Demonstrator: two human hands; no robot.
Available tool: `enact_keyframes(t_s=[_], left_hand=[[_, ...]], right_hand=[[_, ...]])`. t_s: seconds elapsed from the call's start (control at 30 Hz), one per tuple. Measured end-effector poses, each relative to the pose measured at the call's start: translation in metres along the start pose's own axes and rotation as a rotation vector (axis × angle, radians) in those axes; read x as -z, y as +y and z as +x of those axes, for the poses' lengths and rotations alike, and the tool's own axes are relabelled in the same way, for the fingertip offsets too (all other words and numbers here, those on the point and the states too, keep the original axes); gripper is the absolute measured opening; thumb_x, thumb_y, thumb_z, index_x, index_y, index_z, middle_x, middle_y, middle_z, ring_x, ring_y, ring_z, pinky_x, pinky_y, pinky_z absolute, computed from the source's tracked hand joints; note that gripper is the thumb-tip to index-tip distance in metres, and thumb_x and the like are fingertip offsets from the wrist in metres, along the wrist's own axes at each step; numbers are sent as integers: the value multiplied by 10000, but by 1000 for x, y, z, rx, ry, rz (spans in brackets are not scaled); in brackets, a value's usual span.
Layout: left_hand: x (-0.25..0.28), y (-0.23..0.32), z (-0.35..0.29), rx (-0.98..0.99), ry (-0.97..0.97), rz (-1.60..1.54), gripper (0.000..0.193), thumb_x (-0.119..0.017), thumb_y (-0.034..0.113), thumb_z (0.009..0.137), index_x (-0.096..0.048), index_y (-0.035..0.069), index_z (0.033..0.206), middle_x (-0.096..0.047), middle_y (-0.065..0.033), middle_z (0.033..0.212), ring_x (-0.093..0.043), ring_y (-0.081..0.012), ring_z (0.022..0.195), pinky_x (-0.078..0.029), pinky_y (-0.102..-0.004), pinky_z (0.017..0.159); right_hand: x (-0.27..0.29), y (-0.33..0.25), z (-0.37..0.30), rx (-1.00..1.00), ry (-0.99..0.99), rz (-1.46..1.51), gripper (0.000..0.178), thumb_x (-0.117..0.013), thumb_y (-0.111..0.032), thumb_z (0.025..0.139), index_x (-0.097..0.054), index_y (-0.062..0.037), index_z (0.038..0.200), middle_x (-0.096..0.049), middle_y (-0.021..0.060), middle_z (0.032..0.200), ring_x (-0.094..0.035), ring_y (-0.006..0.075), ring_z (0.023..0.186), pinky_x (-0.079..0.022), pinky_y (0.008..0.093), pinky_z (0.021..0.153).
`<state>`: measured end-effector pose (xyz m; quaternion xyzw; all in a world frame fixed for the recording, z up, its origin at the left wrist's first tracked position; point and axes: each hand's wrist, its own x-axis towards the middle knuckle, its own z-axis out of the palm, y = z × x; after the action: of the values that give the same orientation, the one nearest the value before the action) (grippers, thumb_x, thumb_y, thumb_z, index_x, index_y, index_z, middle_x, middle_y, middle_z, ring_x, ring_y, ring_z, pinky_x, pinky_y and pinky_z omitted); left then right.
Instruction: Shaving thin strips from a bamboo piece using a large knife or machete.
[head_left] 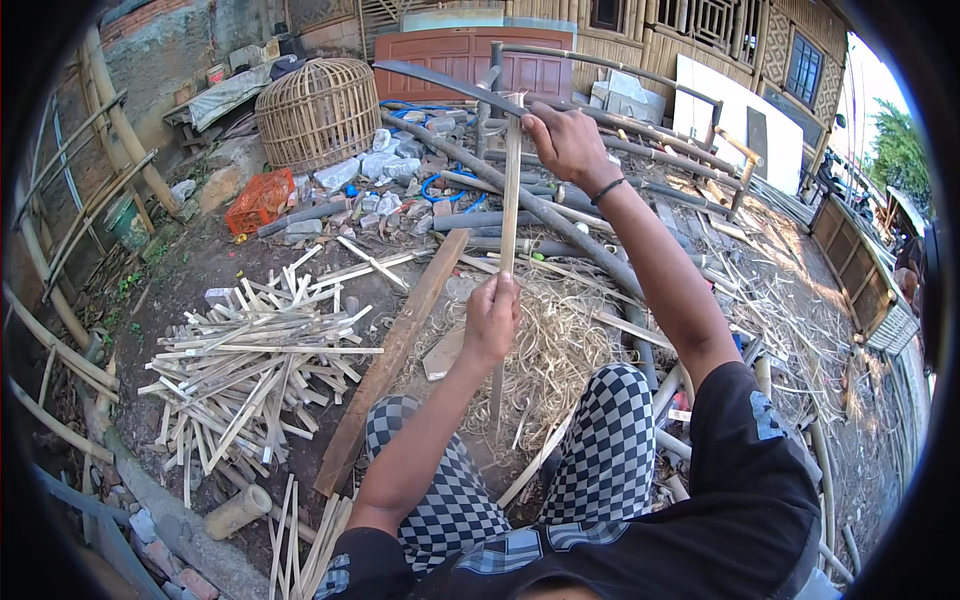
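My left hand (491, 318) is closed around a long pale bamboo strip (511, 200) held upright in front of me. The strip's lower end reaches down between my knees. Higher up, my right hand (572, 148), with a dark band at the wrist, grips a machete whose handle is hidden in the fist. Its long dark blade (440, 83) points left and meets the strip's top end, where a few frayed fibres stick up. Curled bamboo shavings (560, 345) cover the ground beneath my hands.
A heap of cut bamboo sticks (265, 360) lies to the left, beside a wooden plank (400, 350). Bamboo poles (570, 235) cross the ground ahead. Farther off are a woven bamboo cage (318, 112), an orange crate (260, 200) and rubble (375, 170).
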<state>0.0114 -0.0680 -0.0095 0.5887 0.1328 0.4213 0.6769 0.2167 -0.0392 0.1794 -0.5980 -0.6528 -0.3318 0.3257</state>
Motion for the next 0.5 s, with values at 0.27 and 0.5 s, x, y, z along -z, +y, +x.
enact_keyframes(t_s=[0.27,0.5], left_hand=[[-2,17,2,155,-28,-123,389,-414,387,1071,-395,142,769,-312,63,582,-285,-35,414,-204,-223,355],[4,17,6,210,-95,-177,419,-459,423,1053,-388,155,738,-303,66,558,-278,-46,397,-202,-228,351]], right_hand=[[-1,5,5,-131,-36,23,561,-353,-479,1031,-657,-49,836,-646,234,723,-619,470,745,-480,556,700],[-19,15,-23,-273,126,240,746,-258,-572,1043,-616,40,810,-605,209,671,-607,416,668,-457,483,659]])
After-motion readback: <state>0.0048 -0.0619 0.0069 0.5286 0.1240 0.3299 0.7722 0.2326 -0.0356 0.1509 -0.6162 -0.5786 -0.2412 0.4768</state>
